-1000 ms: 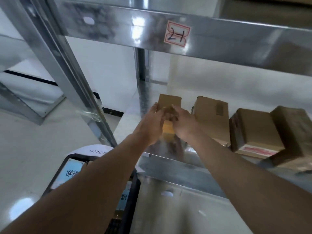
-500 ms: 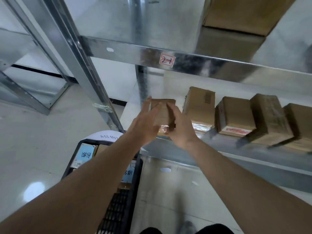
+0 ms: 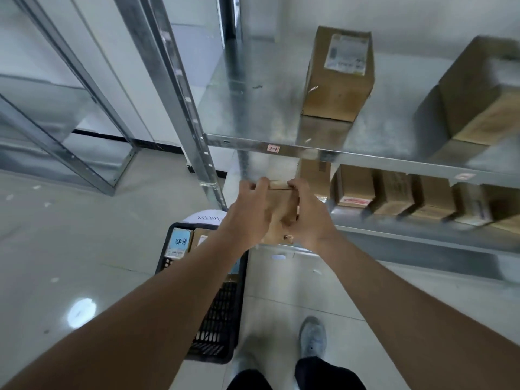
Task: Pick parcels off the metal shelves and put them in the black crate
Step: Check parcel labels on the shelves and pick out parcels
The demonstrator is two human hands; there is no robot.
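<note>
Parcel (image 3: 281,211) clasped between left hand (image 3: 247,218) and right hand (image 3: 308,218), both grips curled round it; black crate (image 3: 219,313) at 7 o'clock below.

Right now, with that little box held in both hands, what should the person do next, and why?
Probably lower the box down and left into the crate. Both hands, left and right, already grip it clear of the shelf, and the crate sits just below the left arm.

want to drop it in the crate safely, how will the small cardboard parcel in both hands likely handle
The small cardboard parcel probably stays stiff: its edges look straight under the left hand and right hand. It seems light, since fingertips alone hold it. Flat sides suggest it won't roll in the black crate.
</note>
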